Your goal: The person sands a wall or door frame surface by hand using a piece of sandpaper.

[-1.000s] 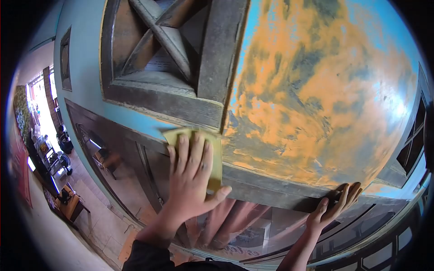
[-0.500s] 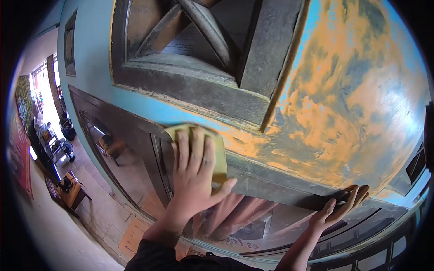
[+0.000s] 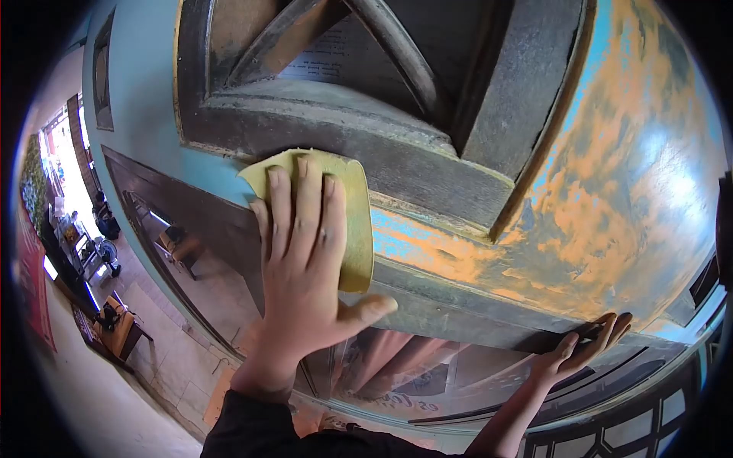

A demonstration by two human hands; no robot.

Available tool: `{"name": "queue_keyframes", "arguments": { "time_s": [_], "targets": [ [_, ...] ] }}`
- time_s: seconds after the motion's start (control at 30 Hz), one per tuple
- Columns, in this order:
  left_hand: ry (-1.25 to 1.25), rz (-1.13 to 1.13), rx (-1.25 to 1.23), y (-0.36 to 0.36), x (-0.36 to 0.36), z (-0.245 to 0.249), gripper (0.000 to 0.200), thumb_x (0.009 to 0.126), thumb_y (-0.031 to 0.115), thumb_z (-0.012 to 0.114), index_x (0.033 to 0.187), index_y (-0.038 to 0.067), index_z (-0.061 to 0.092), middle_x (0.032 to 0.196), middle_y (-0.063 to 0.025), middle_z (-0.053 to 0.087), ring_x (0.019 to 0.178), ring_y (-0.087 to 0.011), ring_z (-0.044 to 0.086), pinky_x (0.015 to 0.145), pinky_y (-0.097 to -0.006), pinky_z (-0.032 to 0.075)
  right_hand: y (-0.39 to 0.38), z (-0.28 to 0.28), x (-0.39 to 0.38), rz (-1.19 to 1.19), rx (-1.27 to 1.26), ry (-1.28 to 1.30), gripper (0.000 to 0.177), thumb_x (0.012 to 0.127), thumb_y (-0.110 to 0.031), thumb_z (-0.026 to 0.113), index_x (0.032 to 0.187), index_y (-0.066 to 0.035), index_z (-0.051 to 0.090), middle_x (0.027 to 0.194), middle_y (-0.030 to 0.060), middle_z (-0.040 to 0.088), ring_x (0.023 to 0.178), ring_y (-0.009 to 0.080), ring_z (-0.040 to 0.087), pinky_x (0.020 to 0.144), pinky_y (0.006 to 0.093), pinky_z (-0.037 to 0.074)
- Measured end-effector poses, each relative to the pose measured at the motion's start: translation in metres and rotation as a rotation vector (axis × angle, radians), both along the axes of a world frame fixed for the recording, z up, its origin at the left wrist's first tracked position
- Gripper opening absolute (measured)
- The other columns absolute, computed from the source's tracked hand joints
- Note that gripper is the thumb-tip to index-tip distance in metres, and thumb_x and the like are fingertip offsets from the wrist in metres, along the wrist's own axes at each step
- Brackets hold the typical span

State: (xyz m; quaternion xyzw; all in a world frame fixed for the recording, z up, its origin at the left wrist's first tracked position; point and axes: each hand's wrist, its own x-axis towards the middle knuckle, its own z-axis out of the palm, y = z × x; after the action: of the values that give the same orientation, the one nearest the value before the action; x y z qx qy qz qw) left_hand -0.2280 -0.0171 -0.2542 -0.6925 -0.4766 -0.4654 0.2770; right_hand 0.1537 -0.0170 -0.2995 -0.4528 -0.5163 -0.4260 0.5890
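Note:
My left hand [image 3: 301,263] lies over a yellow sheet of sandpaper [image 3: 355,237], pressing it with outstretched fingers against the narrow blue wall strip [image 3: 412,240] under the wooden frame. The sheet's upper edge overlaps the bottom rail of that frame [image 3: 305,137]. Its underside is hidden. To the right, my right hand [image 3: 584,351] rests at the lower edge of a dark wooden beam [image 3: 466,317], fingers extended and thumb apart, with nothing visible in it. Patchy orange and grey areas cover the blue wall [image 3: 626,206] beside the frame.
Below the beam is a glass pane [image 3: 427,382] with lettering and a reddish curtain [image 3: 385,355] behind it. A dark wooden door frame [image 3: 175,198] stands at the left. Farther off are a small wooden table [image 3: 118,332] and a fan [image 3: 109,252].
My left hand and the sandpaper have moved up and slightly left along the strip, onto the frame's lower edge. The view has shifted a little. My right hand stays at the beam.

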Motion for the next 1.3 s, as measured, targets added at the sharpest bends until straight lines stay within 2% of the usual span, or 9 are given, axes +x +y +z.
{"name": "queue_keyframes", "arguments": {
  "time_s": [0.17,0.27,0.4,0.53,0.77,0.9,1.03,1.1,1.3],
  "targets": [
    [0.064,-0.021,-0.027,0.001,0.004,-0.044,0.111,0.089,0.081,0.047,0.155,-0.007,0.033,0.162,-0.0343,0.027,0.152,-0.0576,0.015,0.120,-0.0675,0.010,0.001,-0.001,-0.005,-0.003,0.003,0.021,0.072,0.106,-0.055,0.044,0.156,-0.004,0.038,0.167,0.0201,0.026,0.157,0.0366,0.018,0.126,0.0547,0.018],
    [0.126,0.028,-0.034,0.002,-0.002,-0.023,0.120,0.085,0.083,0.052,0.158,-0.009,0.025,0.162,-0.0400,0.019,0.151,-0.0602,0.013,0.119,-0.0695,0.012,0.003,-0.001,-0.007,0.041,0.007,0.034,0.073,0.106,-0.055,0.044,0.157,-0.004,0.036,0.168,0.0201,0.024,0.158,0.0367,0.016,0.126,0.0548,0.016],
    [0.123,0.009,-0.015,0.000,0.002,0.014,0.117,0.087,0.082,0.049,0.157,-0.009,0.026,0.163,-0.0378,0.018,0.151,-0.0595,0.013,0.118,-0.0703,0.011,0.001,-0.002,-0.005,-0.008,-0.014,0.017,0.071,0.107,-0.054,0.043,0.157,-0.004,0.035,0.168,0.0212,0.023,0.158,0.0381,0.016,0.126,0.0554,0.016],
    [0.125,-0.028,-0.087,-0.009,0.014,-0.023,0.116,0.088,0.081,0.050,0.157,-0.010,0.026,0.163,-0.0386,0.018,0.151,-0.0605,0.011,0.118,-0.0703,0.012,0.002,-0.002,-0.005,0.012,-0.010,0.015,0.071,0.107,-0.054,0.043,0.157,-0.004,0.036,0.168,0.0221,0.023,0.158,0.0389,0.016,0.125,0.0564,0.015],
    [0.118,-0.035,-0.076,-0.010,0.034,0.005,0.115,0.090,0.077,0.052,0.157,-0.011,0.022,0.163,-0.0392,0.015,0.151,-0.0613,0.010,0.118,-0.0697,0.012,-0.004,-0.001,-0.007,-0.017,-0.053,0.006,0.072,0.106,-0.055,0.040,0.157,-0.004,0.036,0.168,0.0239,0.023,0.157,0.0421,0.015,0.124,0.0583,0.013],
    [0.129,-0.026,-0.099,-0.014,0.051,-0.025,0.114,0.090,0.075,0.053,0.158,-0.011,0.021,0.164,-0.0391,0.014,0.152,-0.0596,0.010,0.120,-0.0682,0.010,-0.009,-0.004,-0.002,-0.053,-0.104,-0.062,0.070,0.107,-0.054,0.039,0.159,-0.007,0.034,0.168,0.0243,0.022,0.157,0.0454,0.014,0.123,0.0626,0.010],
    [0.120,0.034,-0.073,-0.008,0.053,-0.004,0.111,0.092,0.072,0.054,0.158,-0.011,0.021,0.164,-0.0383,0.014,0.153,-0.0577,0.009,0.120,-0.0666,0.010,-0.012,-0.002,-0.003,-0.054,-0.126,-0.067,0.069,0.106,-0.052,0.041,0.159,-0.008,0.034,0.168,0.0245,0.022,0.157,0.0461,0.013,0.123,0.0647,0.008],
    [0.105,0.013,-0.051,-0.009,0.054,0.011,0.110,0.091,0.071,0.055,0.158,-0.010,0.021,0.164,-0.0380,0.013,0.153,-0.0571,0.009,0.120,-0.0662,0.010,-0.013,-0.005,0.000,-0.014,-0.143,-0.071,0.069,0.105,-0.050,0.045,0.157,-0.006,0.035,0.166,0.0286,0.022,0.156,0.0489,0.011,0.121,0.0664,0.003],
    [0.086,-0.023,-0.046,-0.015,0.079,-0.024,0.111,0.091,0.070,0.057,0.158,-0.010,0.019,0.164,-0.0388,0.012,0.153,-0.0571,0.009,0.120,-0.0668,0.010,-0.013,-0.009,0.005,0.053,-0.147,-0.092,0.068,0.104,-0.048,0.049,0.155,-0.005,0.037,0.165,0.0328,0.023,0.155,0.0517,0.010,0.120,0.0676,-0.001]
  ]
}}
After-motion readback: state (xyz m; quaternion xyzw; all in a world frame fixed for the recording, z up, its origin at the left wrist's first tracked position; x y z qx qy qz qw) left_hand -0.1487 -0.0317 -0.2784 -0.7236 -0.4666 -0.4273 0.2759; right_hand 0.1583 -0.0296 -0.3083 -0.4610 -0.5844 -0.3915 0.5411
